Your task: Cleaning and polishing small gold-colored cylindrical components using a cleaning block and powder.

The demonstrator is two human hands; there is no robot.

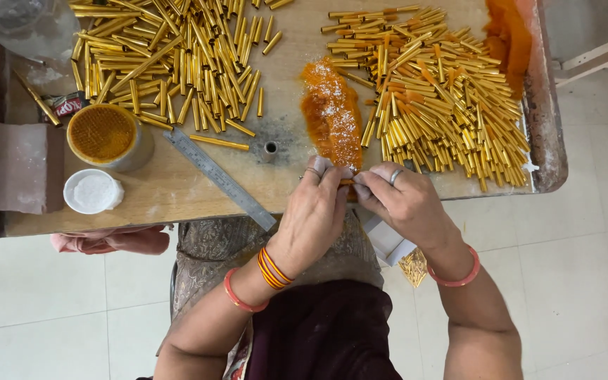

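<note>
Both hands pinch one small gold tube at the table's near edge.

Head view: left hand (312, 211) and right hand (404, 200) meet, fingertips clamped on the gold tube (347, 182), just below the orange powder strip (331, 112), probably kept within reach; tube piles (445, 98) lie beyond.

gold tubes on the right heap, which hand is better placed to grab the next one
Right, probably. The right hand sits just below that heap of gold tubes, while the left hand lies under the orange powder strip. Both hands are pinching one small piece between them.
</note>
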